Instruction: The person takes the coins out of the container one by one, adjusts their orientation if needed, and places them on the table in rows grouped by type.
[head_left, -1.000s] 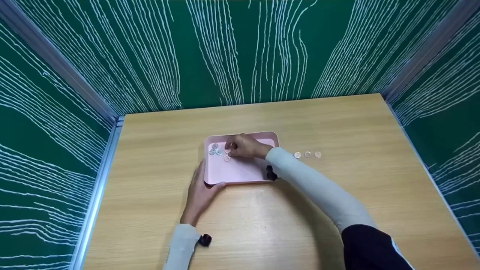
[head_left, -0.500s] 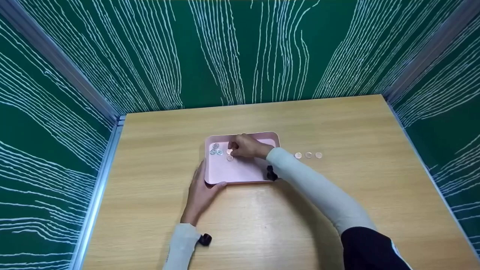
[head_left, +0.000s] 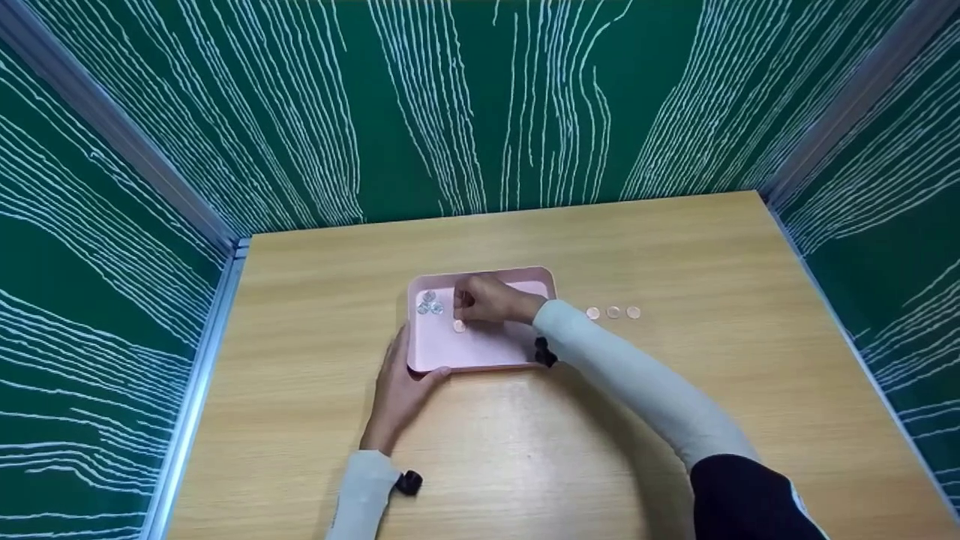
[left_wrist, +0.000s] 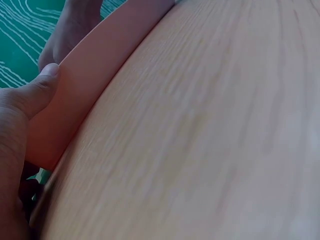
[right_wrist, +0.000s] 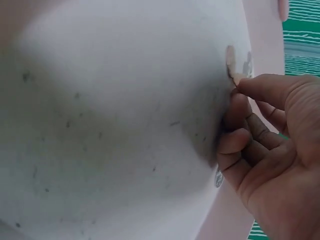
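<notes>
A shallow pink tray (head_left: 480, 352) lies on the wooden table. My left hand (head_left: 399, 397) holds its near-left corner, the thumb against the front wall and the other fingers along the left side. Inside the tray, the right hand (head_left: 491, 298) pinches a copper-coloured coin (right_wrist: 241, 78) between thumb and forefinger; in the head view the fingers hide that coin. Another copper coin (head_left: 459, 326) lies on the tray floor just below those fingertips. Three silver coins (head_left: 429, 297) sit in a tight cluster by the tray's left wall.
Three copper coins (head_left: 613, 312) are lined up on the table (head_left: 525, 465) to the right of the tray, near the right sleeve. Green walls (head_left: 300, 112) with white wavy lines enclose the table at the back and sides.
The right hand has shifted slightly rightward with the pinched coin, which its fingers now cover. The loose copper coin sits a little nearer to me. The left hand stays on the tray.
</notes>
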